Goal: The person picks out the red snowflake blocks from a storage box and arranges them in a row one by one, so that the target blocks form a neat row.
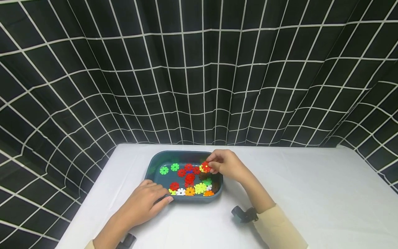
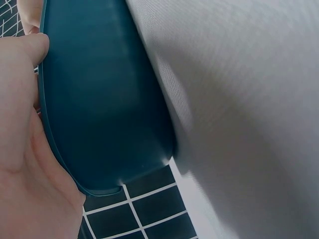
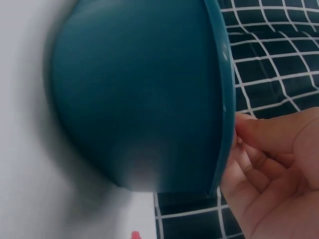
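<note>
A dark teal tray [image 1: 183, 199] holds many small notched plastic discs. My left hand [image 1: 144, 200] grips the tray's front left corner. In the left wrist view its thumb [image 2: 39, 49] lies at the rim, and its fingers are mostly hidden behind the wall. Over the tray's right side, my right hand [image 1: 228, 165] pinches a red notched disc [image 1: 206, 167] between thumb and fingers. A yellow disc [image 1: 201, 168] shows right beside it; whether the two are joined I cannot tell. The tray wall [image 3: 139, 94] hides the held disc in the right wrist view.
Green discs [image 1: 164, 170] lie at the tray's left; red, orange, yellow, white and brown ones cluster at its middle and right. A white cloth [image 1: 311, 193] covers the table. Behind it hangs a black curtain [image 1: 199, 79] with a white grid.
</note>
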{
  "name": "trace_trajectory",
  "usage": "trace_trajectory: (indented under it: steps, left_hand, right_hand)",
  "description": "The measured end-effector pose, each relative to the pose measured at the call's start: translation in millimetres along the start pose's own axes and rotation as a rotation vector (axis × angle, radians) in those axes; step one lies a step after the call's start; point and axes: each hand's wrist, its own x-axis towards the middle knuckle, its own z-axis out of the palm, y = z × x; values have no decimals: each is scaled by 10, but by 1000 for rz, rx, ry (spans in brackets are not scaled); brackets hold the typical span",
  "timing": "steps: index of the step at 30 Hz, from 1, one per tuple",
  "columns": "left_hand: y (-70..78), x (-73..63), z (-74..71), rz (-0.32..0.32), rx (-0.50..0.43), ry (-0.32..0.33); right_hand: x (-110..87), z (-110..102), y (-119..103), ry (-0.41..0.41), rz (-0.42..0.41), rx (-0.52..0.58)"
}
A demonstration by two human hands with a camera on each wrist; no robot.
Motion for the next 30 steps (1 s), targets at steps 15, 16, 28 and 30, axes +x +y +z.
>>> trace_trajectory:
  steps: [15,16,28,30]
  left_hand:
    - [-5,-4,5,22,3,18]
    - [-4,-4,4,22,2,18]
    - [5,-1,-1,21,1,21]
    - [6,0,-2,19,1,19]
  right_hand:
    - [-20,-234,31,107,59,9]
    - [-23,-256,38,113,58,9]
    - [-30,-444,160,180,129,38]
    - [-32,-478,191,192,139,36]
